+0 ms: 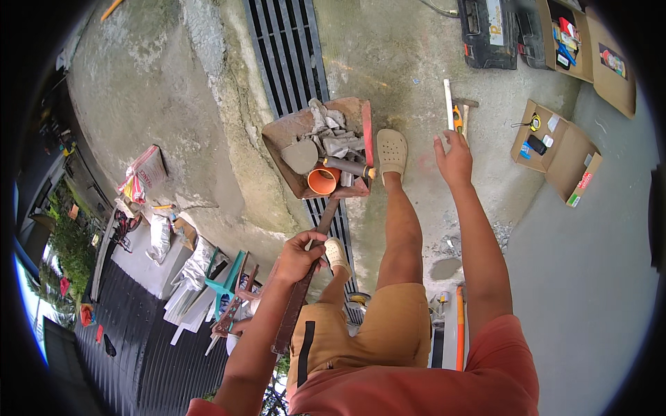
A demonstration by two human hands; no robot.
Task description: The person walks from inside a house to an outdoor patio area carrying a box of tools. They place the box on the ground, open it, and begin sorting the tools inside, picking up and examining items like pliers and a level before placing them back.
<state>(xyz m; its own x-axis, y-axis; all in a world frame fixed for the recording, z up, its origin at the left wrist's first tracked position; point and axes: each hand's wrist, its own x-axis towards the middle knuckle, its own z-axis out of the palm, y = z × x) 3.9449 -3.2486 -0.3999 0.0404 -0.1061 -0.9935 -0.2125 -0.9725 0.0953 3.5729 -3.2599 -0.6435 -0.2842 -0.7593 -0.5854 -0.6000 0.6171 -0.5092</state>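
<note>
On concrete, left hand (pixel 300 255) grips rusty shovel (pixel 320 149).

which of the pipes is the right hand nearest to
The thin white pipe, lying on the concrete just beyond the right hand. The short orange pipe sits apart, in the rusty shovel pan.

rust-brown shovel (pixel 316 149) with a dark brown handle, orange pipe (pixel 323 179), grey rubble (pixel 333 132), beige clog (pixel 391 151), white tube (pixel 448 104), tan shorts (pixel 388 326), salmon-red shirt (pixel 444 381), black grate (pixel 288 48), mottled grey concrete floor (pixel 173 90), brown cardboard box (pixel 562 152), teal chair (pixel 229 277)
</note>
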